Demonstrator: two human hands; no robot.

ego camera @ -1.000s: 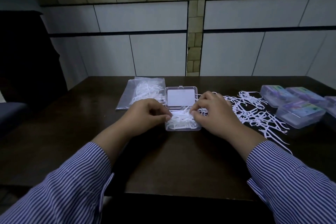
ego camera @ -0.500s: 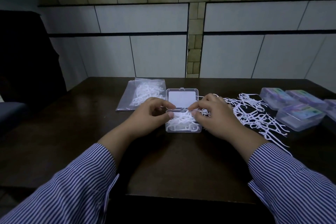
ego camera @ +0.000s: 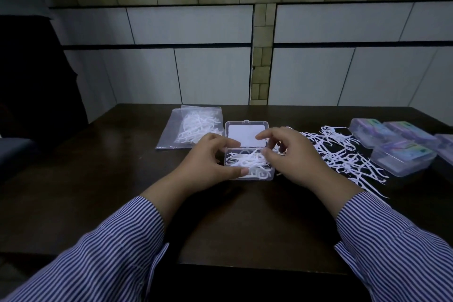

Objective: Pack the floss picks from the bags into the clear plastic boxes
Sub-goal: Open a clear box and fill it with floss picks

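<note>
Floss picks (ego camera: 247,160) fill the open clear box (ego camera: 248,175) at frame centre; the left hand (ego camera: 213,162) grips its edge, while the right hand (ego camera: 291,157), fingers loosely curled and apparently empty, should tuck strays flat.

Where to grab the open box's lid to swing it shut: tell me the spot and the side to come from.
Take the lid at its far edge, by the small latch tab, coming from behind and above. It lies flat beyond the box, hinged along the near side, so the far edge gives most leverage. The right hand hovers nearest; the left hand steadies the box.
</note>
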